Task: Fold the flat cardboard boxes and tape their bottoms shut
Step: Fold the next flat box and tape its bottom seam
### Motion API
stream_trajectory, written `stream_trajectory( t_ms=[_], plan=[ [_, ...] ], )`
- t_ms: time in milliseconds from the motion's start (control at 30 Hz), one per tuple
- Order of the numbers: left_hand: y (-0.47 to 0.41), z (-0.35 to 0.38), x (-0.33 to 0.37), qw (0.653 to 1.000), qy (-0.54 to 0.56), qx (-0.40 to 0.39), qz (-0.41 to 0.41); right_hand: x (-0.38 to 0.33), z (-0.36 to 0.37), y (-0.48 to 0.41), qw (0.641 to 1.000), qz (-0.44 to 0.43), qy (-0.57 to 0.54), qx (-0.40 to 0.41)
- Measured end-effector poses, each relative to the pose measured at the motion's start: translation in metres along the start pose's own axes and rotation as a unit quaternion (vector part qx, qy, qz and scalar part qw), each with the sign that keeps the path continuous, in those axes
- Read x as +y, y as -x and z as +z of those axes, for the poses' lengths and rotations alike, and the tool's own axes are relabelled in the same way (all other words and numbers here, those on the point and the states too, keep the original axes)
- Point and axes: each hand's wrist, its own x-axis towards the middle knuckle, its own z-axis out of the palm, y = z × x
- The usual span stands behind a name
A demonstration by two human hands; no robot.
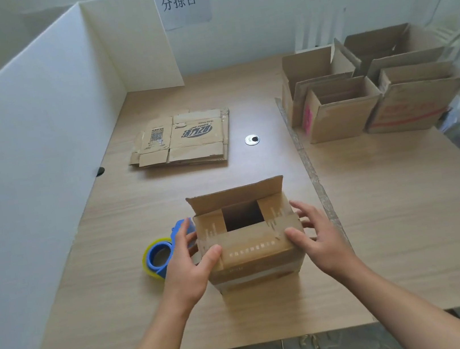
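While the left hand (180,262) lies in front of it, the blue tape dispenser (160,256) with its yellow roll shows only in part, just beside the cardboard box (252,248). This one box stands near the front edge of the table (394,224). Its underside is hidden, and I cannot tell if the face turned up is the top or the bottom. On that face the near flap and the two side flaps are folded in, the far flap stands upright, and a dark square opening is between them. Both hands grasp the box: the left hand has its thumb on the near flap and its fingers on the left wall, and the right hand (321,232) does the same on the right wall. Farther back lies one stack of flat cardboard (185,140); how many sheets it has is not possible to count. At the far right stand the folded boxes (338,110), four as far as I can count, open upward and touching each other. One metal ring (252,140) sits in the table between the stack and these boxes.
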Motion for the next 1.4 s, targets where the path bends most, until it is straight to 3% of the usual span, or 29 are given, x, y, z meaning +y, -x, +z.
stream_trajectory(
  t_ms=[400,667,833,1000,1200,1400],
  plan=[
    [-0.054,-0.016,0.027,0.986,-0.147,-0.081,0.014,0.005,-0.001,-0.017,0.997,0.036,-0.061,-0.031],
    [-0.043,0.007,0.011,0.986,-0.148,-0.005,0.074,0.004,0.000,-0.037,1.000,0.022,-0.008,0.006],
    [-0.050,0.020,0.006,0.990,-0.130,0.026,0.055,0.000,0.001,-0.048,0.999,0.023,0.043,0.017],
    [-0.057,0.029,-0.013,0.985,-0.171,0.014,-0.025,-0.006,0.016,-0.057,0.994,-0.001,0.107,0.002],
    [-0.056,0.022,-0.022,0.984,-0.171,0.048,-0.018,-0.009,0.018,-0.058,0.994,-0.002,0.109,-0.001],
    [-0.051,-0.004,-0.040,0.979,-0.194,0.044,-0.036,-0.014,0.069,-0.039,0.990,0.006,0.141,-0.008]
  ],
)
